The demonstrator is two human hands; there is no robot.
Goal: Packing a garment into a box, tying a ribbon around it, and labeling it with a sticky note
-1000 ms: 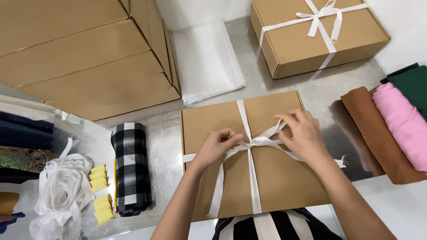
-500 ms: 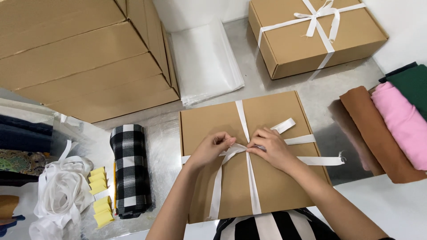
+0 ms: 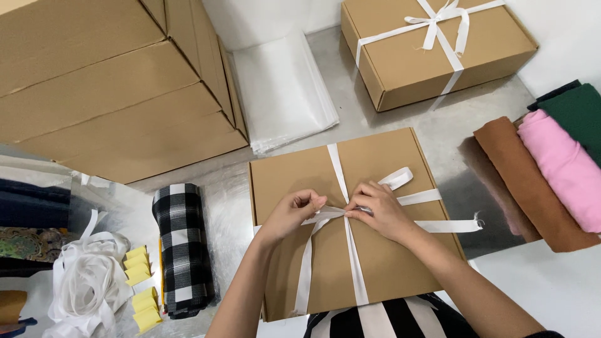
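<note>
Nearest the camera, a flat brown cardboard box lies on the grey table, its near edge over a black-and-white striped garment. A white ribbon runs down the lid from far edge to near edge, and another length crosses it at the middle. Both hands meet at that crossing. The left hand pinches the ribbon from the left with its fingers curled, and the right hand grips it from the right, fingertips closed on the knot; the two hands sit close together, almost touching. From the knot a loose loop curls up to the right, two tails stretch right across the lid, the longer one past the box's edge, and another tail hangs down left toward the near edge.

Left of the box lies a roll of black-and-white checked cloth, with small yellow tags beside it and a heap of white ribbon further left. To the right lie rolled cloths in brown, pink and dark green.

Further off, a stack of clear plastic bags lies flat, large cardboard cartons stand at the left, and a second closed box, already tied with a white ribbon bow, sits at the far right; what either box holds cannot be seen
</note>
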